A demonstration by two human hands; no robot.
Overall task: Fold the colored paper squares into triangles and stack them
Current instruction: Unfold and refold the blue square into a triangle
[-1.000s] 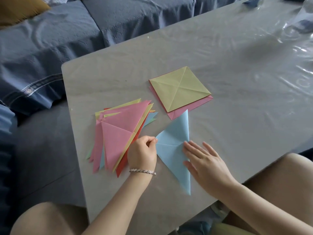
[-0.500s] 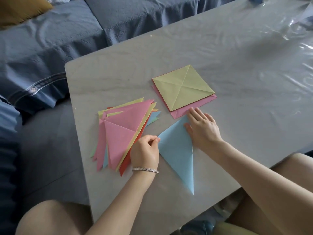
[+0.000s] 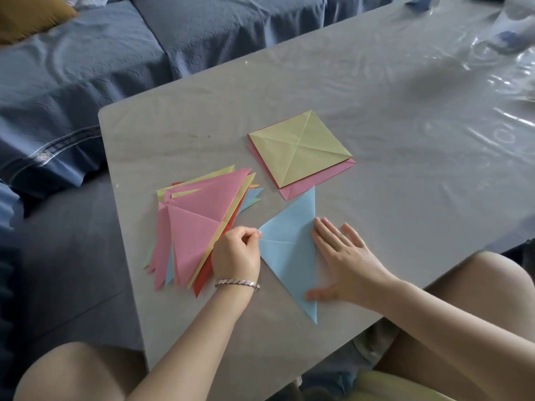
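A light blue paper triangle [image 3: 289,250] lies folded on the grey table [image 3: 376,117], its long edge running near to far. My left hand [image 3: 236,256], with a bracelet on the wrist, pinches the triangle's left corner. My right hand [image 3: 341,256] lies flat on its right long edge with the fingers straight. A fanned pile of folded triangles [image 3: 197,227], pink on top, sits to the left. A stack of unfolded squares [image 3: 299,147], yellow-green on top and pink beneath, lies beyond the blue triangle.
A blue sofa [image 3: 144,47] with a mustard cushion [image 3: 26,15] runs along the table's left and far sides. Clear plastic film [image 3: 509,62] covers the table's far right. My bare knees flank the table's near edge.
My right hand has slid back along the blue triangle's long edge from its far tip to the middle. My left hand keeps pinching the left corner.
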